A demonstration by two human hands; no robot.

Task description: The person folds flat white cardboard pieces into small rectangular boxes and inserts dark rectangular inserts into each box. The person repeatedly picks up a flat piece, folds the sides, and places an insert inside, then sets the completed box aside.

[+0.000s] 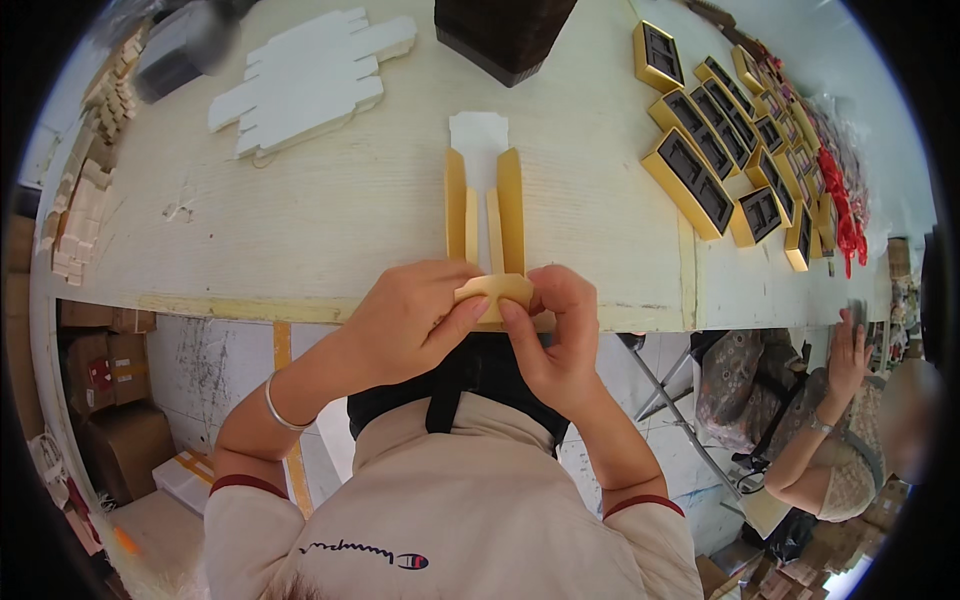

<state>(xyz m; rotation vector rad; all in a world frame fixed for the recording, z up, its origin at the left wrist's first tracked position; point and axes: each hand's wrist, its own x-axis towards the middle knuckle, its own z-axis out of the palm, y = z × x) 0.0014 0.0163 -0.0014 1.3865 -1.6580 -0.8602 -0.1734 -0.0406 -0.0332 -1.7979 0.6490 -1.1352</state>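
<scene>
A partly folded gold cardboard box lies at the table's front edge, white inside, its two long sides standing up and its far end flap lying flat. My left hand grips the near end from the left, thumb pressed on the gold end flap. From the right, my right hand pinches the same flap, its thumb beside the left one. Both hands touch the box close to my waist. The fingers behind the flap are partly hidden.
A stack of flat white box blanks lies at the far left. A dark brown block-shaped container stands at the back. Several gold boxes with black inserts fill the right side, near red ribbons. Another person's hand is at the right edge.
</scene>
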